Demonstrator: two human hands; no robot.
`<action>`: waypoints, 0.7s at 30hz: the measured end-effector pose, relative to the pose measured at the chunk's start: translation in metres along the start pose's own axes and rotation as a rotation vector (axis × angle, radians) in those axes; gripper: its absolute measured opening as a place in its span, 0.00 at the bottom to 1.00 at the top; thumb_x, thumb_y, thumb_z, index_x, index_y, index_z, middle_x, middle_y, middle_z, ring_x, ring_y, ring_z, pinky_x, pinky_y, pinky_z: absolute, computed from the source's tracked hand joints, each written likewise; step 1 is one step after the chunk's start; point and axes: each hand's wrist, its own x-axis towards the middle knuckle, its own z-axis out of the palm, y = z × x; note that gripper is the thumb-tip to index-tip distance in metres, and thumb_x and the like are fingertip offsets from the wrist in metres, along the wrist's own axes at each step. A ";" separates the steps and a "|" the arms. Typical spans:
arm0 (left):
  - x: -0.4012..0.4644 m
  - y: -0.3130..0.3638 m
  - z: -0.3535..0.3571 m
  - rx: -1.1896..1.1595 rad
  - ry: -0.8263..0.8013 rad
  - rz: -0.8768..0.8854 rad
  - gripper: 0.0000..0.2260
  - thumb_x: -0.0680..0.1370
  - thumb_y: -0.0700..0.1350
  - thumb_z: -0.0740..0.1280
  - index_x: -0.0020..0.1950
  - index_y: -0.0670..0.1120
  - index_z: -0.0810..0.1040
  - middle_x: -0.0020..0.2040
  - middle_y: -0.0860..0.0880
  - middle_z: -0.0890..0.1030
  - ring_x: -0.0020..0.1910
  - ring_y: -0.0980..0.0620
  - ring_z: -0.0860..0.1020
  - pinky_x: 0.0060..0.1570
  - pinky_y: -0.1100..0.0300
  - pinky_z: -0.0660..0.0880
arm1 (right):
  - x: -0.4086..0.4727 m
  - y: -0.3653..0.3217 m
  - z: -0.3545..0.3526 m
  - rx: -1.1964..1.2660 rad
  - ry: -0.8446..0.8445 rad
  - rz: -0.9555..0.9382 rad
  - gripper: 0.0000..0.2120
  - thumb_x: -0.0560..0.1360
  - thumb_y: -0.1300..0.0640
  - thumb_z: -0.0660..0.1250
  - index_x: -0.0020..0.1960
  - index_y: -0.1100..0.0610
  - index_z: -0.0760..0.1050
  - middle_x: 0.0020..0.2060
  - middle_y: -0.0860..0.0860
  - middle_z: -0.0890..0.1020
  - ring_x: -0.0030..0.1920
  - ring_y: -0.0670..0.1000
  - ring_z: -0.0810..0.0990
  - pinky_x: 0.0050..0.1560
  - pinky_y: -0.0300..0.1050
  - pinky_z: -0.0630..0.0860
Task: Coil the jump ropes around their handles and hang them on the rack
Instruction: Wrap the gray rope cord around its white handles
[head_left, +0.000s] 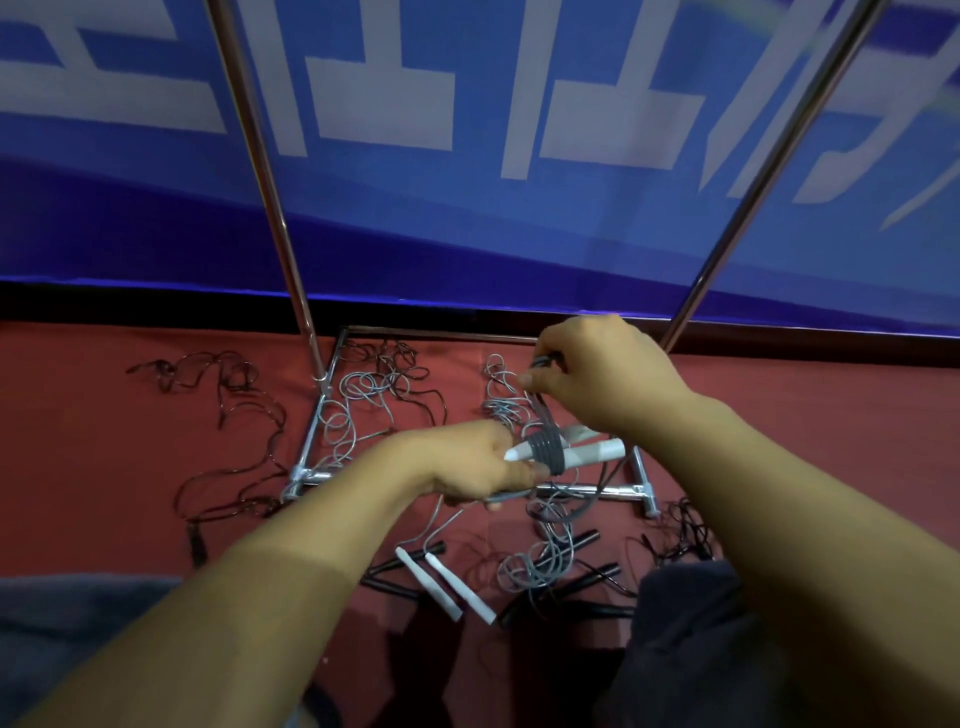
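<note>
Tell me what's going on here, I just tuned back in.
A person is coiling a grey rope around its white handles. The left hand grips the handles while the right hand holds the loose cord above them; several turns are already wound. More ropes lie tangled on the red floor around the rack base, including another white-handled pair. None shows hung on the rack.

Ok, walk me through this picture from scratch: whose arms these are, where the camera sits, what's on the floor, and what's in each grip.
There is one picture, taken by a camera worn on a person's head, looking down at their own bare arms. The left hand holds a pair of white handles with grey rope already wound around them. The right hand pinches the loose rope, ready for another turn. On the red floor lie tangled grey and dark ropes, two more white handles and some black handles. The metal rack stands in front.
</note>
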 end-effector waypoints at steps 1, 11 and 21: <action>0.005 -0.001 0.004 -0.070 -0.008 -0.011 0.19 0.82 0.55 0.63 0.39 0.43 0.78 0.21 0.53 0.74 0.19 0.54 0.66 0.24 0.65 0.64 | 0.002 0.002 0.003 -0.006 0.002 -0.002 0.11 0.73 0.42 0.71 0.42 0.49 0.78 0.38 0.45 0.79 0.44 0.55 0.79 0.39 0.46 0.70; 0.010 0.007 0.012 -0.114 -0.045 -0.017 0.17 0.82 0.56 0.63 0.44 0.44 0.78 0.26 0.54 0.77 0.23 0.53 0.69 0.26 0.65 0.66 | 0.013 0.020 0.015 -0.009 -0.133 0.022 0.15 0.71 0.40 0.73 0.46 0.52 0.81 0.41 0.48 0.81 0.43 0.55 0.79 0.42 0.49 0.77; -0.038 0.037 -0.051 0.433 0.021 0.006 0.16 0.81 0.55 0.65 0.37 0.48 0.72 0.33 0.50 0.79 0.31 0.53 0.74 0.28 0.68 0.67 | 0.020 0.005 -0.002 0.268 -0.080 0.057 0.15 0.71 0.40 0.73 0.43 0.52 0.83 0.34 0.50 0.83 0.36 0.51 0.82 0.36 0.41 0.75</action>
